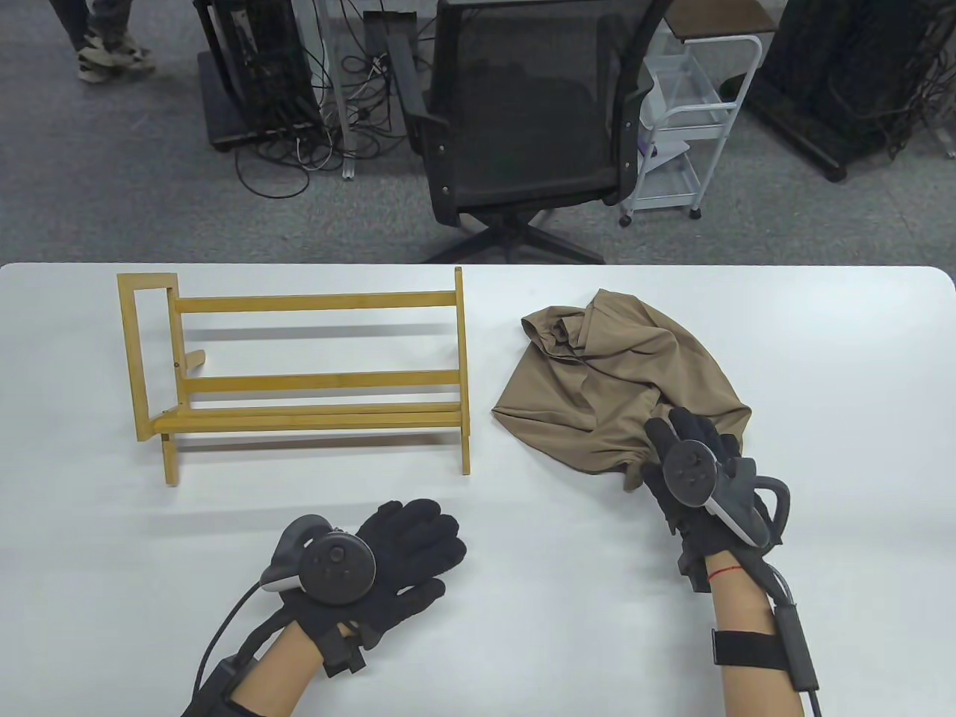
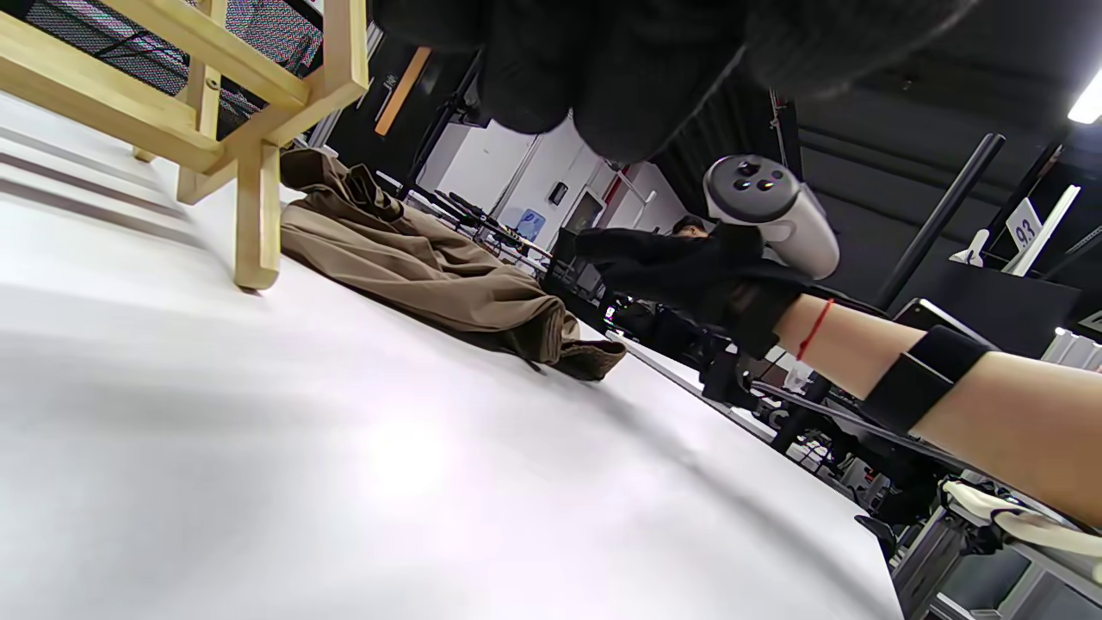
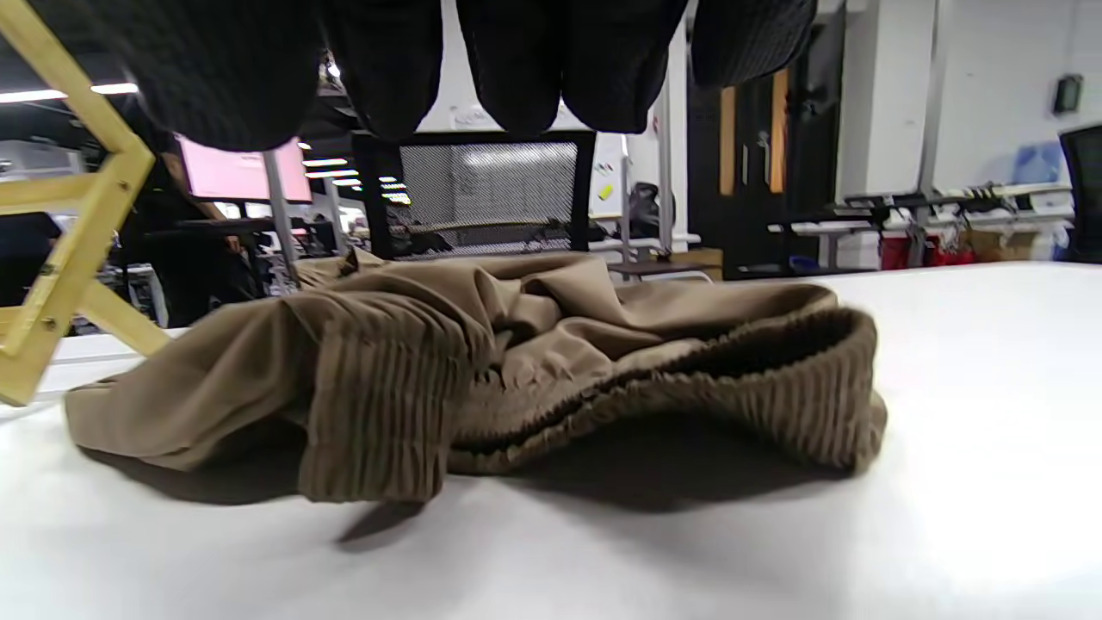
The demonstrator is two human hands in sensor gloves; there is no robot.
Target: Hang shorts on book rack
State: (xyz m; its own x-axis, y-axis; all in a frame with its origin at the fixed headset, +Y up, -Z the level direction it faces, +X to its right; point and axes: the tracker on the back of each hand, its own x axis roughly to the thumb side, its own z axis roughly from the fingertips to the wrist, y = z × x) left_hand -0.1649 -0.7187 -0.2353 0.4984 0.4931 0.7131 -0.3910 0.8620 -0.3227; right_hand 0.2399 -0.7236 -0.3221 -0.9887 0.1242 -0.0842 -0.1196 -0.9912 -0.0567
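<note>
While shorts (image 1: pixel 624 373) lie crumpled, right hand (image 1: pixel 698 478) hovers above

Tan shorts (image 1: pixel 635 381) (ribbed waistband), yellow-wood rack (image 1: pixel 314 373), blk gloves.

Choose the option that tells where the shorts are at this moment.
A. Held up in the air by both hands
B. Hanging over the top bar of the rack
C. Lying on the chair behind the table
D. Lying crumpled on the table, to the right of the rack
D: in the table view the shorts lie crumpled on the table, right of the rack; only the right hand is at their near edge.
</note>
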